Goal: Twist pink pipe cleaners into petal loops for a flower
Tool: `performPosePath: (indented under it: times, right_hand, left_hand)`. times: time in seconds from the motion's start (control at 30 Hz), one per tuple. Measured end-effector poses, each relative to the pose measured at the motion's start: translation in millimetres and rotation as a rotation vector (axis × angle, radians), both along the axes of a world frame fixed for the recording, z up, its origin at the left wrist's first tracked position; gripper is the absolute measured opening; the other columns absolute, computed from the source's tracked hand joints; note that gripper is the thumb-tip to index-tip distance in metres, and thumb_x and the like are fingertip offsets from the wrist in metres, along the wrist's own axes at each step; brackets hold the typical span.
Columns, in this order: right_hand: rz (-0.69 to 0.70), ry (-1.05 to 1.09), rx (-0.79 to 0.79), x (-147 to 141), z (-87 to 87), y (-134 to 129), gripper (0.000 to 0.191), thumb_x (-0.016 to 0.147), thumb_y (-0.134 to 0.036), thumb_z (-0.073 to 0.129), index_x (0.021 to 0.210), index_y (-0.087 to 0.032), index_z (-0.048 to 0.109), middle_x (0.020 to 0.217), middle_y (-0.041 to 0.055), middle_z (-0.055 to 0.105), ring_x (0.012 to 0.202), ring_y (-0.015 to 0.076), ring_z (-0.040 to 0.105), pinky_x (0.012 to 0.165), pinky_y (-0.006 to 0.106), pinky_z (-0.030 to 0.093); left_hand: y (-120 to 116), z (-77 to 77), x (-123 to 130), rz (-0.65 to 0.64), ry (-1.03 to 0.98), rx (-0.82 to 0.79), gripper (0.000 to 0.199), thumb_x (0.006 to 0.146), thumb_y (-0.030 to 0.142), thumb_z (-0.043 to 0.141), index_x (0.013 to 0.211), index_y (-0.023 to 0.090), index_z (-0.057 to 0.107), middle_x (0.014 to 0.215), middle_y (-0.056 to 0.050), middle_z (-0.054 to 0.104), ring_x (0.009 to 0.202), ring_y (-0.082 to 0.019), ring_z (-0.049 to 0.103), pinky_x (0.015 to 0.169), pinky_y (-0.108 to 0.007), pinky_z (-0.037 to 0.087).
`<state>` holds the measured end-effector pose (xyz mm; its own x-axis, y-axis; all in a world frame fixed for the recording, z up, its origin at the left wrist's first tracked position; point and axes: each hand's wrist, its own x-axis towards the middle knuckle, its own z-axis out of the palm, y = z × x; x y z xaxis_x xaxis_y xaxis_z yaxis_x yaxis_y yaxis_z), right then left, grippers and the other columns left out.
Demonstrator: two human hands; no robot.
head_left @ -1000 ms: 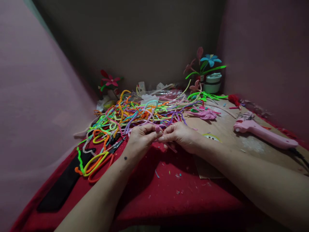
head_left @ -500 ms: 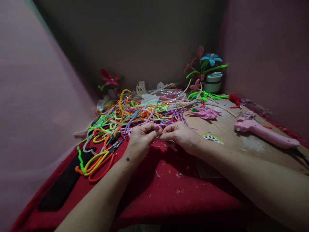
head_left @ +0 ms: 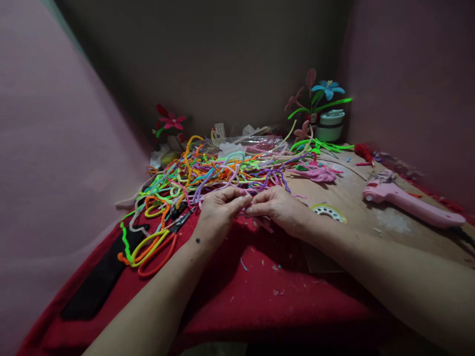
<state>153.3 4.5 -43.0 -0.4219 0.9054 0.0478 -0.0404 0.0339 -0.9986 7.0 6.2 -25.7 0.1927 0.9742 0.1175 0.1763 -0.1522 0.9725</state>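
Observation:
My left hand point(head_left: 220, 207) and my right hand point(head_left: 280, 207) meet at the middle of the table, both with thumb and forefinger pinched together. Between them is a small pink pipe cleaner piece point(head_left: 266, 225); part of it pokes out beneath my right hand, and my fingers hide most of it. Just beyond my hands lies a tangled heap of coloured pipe cleaners point(head_left: 222, 170). Scissors point(head_left: 179, 223) with orange-red handles lie left of my left hand. A roll of tape point(head_left: 328, 212) rests near my right wrist.
A pink glue gun point(head_left: 411, 202) lies on a brown board point(head_left: 345, 188) at right. Pink strands point(head_left: 317, 173) lie on the board. At the back stand a pale green pot point(head_left: 330, 126) and pipe cleaner flowers point(head_left: 328, 90). A black pouch point(head_left: 94, 287) lies on the red cloth point(head_left: 260, 306).
The pink tip that stood up between my fingers now shows less and sits lower. Both hands stay almost in place, still pinching. The whole view has shifted slightly.

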Motion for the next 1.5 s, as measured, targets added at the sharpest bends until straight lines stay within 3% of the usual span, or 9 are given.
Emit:
performPosePath:
  times: [0.37,0.57,0.67,0.8,1.0,1.17,1.37,1.5]
  right_hand:
    - [-0.007,0.000,0.000,-1,1.7,-2,0.022,0.064,-0.017,0.058,0.043,-0.015,0.052,0.035,-0.0038,0.044,0.029,0.0058,0.033,0.033,0.021,0.022]
    - [-0.006,0.029,-0.004,-1,1.3,-1,0.022,0.064,-0.017,0.059,0.043,-0.016,0.051,0.035,-0.0044,0.043,0.030,0.0064,0.033,0.033,0.022,0.021]
    - [-0.018,0.036,-0.009,-2,2.7,-2,0.022,0.064,-0.018,0.059,0.043,-0.016,0.051,0.035,-0.0043,0.044,0.030,0.0062,0.032,0.033,0.022,0.021]
    - [-0.042,0.029,-0.067,-4,3.6,-5,0.025,0.064,-0.019,0.060,0.042,-0.016,0.049,0.034,-0.0046,0.042,0.029,0.0061,0.031,0.033,0.022,0.021]
    - [-0.065,0.030,-0.027,0,-1.5,0,0.022,0.066,-0.020,0.059,0.046,-0.015,0.052,0.037,-0.0044,0.045,0.032,0.0062,0.036,0.034,0.021,0.023]
    - [0.013,0.083,-0.028,1,-1.6,1,0.018,0.068,-0.019,0.056,0.051,-0.014,0.056,0.041,-0.0029,0.050,0.035,0.0066,0.041,0.039,0.021,0.030]
    - [-0.062,0.057,-0.034,-2,2.0,-3,0.021,0.066,-0.018,0.056,0.045,-0.015,0.051,0.037,-0.0038,0.046,0.032,0.0064,0.036,0.034,0.022,0.025]
    - [-0.063,0.048,-0.045,-1,3.0,-4,0.022,0.067,-0.019,0.056,0.045,-0.016,0.051,0.037,-0.0033,0.047,0.032,0.0066,0.035,0.034,0.022,0.026]
  left_hand:
    - [-2,2.1,2,0.060,0.005,0.068,0.018,0.069,0.031,0.065,0.067,0.013,0.065,0.058,0.001,0.054,0.051,-0.009,0.046,0.048,-0.021,0.037]
    - [-6,1.0,5,0.139,0.091,0.197,0.010,0.070,0.023,0.063,0.071,0.014,0.067,0.059,0.001,0.057,0.051,-0.008,0.045,0.046,-0.018,0.035]
    - [-4,4.7,4,0.137,0.028,0.175,0.018,0.073,0.028,0.061,0.062,0.013,0.063,0.050,0.002,0.052,0.045,-0.007,0.043,0.043,-0.019,0.034]
    - [4,10.0,0,0.081,-0.124,0.077,0.024,0.077,0.037,0.058,0.073,0.014,0.061,0.053,0.002,0.054,0.042,-0.007,0.044,0.040,-0.019,0.033]
    - [6,5.7,-4,-0.091,-0.009,-0.014,0.017,0.066,0.027,0.070,0.064,0.012,0.060,0.061,0.001,0.057,0.054,-0.008,0.049,0.052,-0.020,0.039]
    - [3,4.0,-3,-0.047,-0.012,0.046,0.016,0.067,0.027,0.067,0.064,0.013,0.061,0.062,0.000,0.058,0.058,-0.010,0.052,0.057,-0.023,0.040]
    - [-1,1.4,3,0.068,0.089,0.171,0.011,0.067,0.024,0.065,0.065,0.014,0.063,0.063,0.001,0.057,0.059,-0.009,0.048,0.055,-0.021,0.038]
    - [-1,5.0,4,0.021,0.024,0.113,0.015,0.070,0.028,0.064,0.070,0.013,0.063,0.062,0.001,0.057,0.055,-0.009,0.048,0.052,-0.021,0.038]
